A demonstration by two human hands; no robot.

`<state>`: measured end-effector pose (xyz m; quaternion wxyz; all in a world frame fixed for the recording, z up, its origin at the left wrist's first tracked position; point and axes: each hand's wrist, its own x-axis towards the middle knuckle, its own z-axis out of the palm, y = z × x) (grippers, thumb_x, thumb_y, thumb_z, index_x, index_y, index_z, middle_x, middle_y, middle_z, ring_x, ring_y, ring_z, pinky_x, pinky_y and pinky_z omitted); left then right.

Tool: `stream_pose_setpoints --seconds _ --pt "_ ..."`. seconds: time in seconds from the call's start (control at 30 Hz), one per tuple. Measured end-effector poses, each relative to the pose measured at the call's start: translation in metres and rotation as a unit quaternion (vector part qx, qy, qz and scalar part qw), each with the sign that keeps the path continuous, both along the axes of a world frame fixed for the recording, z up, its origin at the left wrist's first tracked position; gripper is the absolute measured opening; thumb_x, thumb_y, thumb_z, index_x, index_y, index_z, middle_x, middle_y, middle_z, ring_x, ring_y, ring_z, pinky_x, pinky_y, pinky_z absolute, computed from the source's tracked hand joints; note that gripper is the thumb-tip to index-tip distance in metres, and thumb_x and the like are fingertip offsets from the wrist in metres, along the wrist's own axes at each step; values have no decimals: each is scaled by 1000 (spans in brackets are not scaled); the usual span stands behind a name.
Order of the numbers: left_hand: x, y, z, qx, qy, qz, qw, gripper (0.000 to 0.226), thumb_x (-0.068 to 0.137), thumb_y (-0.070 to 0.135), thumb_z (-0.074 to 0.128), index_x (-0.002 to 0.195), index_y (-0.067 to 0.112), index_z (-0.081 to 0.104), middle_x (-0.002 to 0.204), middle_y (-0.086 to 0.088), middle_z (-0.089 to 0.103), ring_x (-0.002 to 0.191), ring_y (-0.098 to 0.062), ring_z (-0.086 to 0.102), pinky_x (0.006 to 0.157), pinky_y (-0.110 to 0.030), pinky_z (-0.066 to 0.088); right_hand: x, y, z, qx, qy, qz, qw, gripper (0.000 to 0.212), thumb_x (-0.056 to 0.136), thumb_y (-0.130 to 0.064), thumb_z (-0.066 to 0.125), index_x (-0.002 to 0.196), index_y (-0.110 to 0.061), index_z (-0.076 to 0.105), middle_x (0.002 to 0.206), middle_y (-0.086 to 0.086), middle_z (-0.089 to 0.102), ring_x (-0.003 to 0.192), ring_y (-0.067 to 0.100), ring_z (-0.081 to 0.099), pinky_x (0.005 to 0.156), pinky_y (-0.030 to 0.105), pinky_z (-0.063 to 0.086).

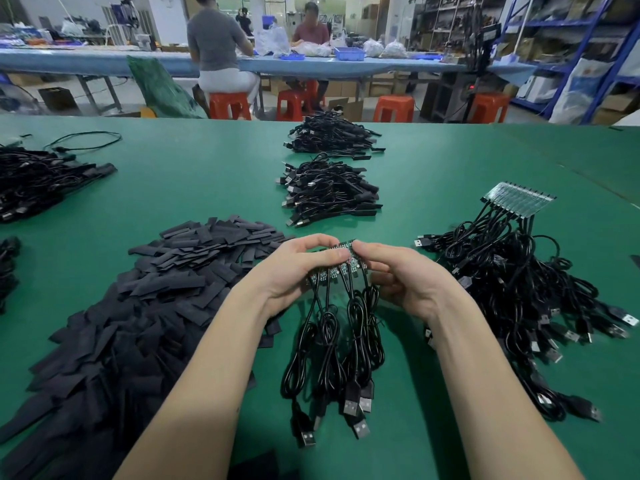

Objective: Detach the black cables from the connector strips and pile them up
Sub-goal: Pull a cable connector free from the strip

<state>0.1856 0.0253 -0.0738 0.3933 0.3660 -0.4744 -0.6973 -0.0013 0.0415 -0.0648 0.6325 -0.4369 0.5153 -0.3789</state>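
Several cables on the strip in hand, many more waiting

Several black cables [332, 344] hang nearest the camera, coiled in loops with their flat plugs [353, 407] resting on the green table [433, 161]. Their upper ends are joined to a small connector strip [334, 266] held up between both hands. The left hand [294, 268] grips the left part of the strip, fingers curled over its top edge. The right hand [398, 271] pinches the right end, thumb below and fingers above, as if about to bend or snap off the outermost piece (a judgement from the grip alone). None of this strip's cables looks freed yet.

Just right of the hands lies a big tangle of cables [519, 292], and behind it another strip with a clear cover [519, 199] has a full row of cables joined to it, so that batch appears untouched. Left of the hands spreads a wide heap of flat black sleeves [138, 306].

Farther back, in the middle of the table, sit two neat piles of cables [329, 195] and [332, 136]; these look like finished work. Another dark heap [38, 181] lies at the far left, though I cannot tell whether it is done.

On balance the job seems partly through, with this strip and at least the covered one on the right left to do.
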Motion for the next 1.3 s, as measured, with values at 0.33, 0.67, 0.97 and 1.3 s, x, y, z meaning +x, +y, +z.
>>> stream_pose_setpoints --seconds 0.33,0.67,0.97,1.3 --pt "3 4 1 -12 32 -15 999 22 74 10 77 94 9 69 86 -9 74 72 -17 70 74 -30 61 6 5 0 66 -82 -29 994 30 58 -37 84 50 -23 59 46 -10 39 53 8 29 50 22 23" --pt "9 8 2 11 37 -17 999 21 76 7 72 96 6 66 83 -8 73 69 -16 70 69 -28 61 11 6 -3 81 -117 -24 990 21 63 -29 85 65 -21 66 50 -11 42 43 3 31 40 13 27" --pt "10 9 1 29 33 -16 999 22 72 8 73 93 7 68 83 -6 73 69 -15 70 69 -28 61 14 6 -5 94 -132 -28 986 25 61 -26 87 72 -19 66 56 -9 42 46 4 29 42 12 26" --pt "8 3 -5 -86 -181 65 978 21 75 17 85 88 16 69 89 -4 76 79 -13 68 80 -25 54 -5 5 4 45 -38 -81 995 24 65 -39 86 67 -23 69 60 -12 64 46 4 41 42 18 28"
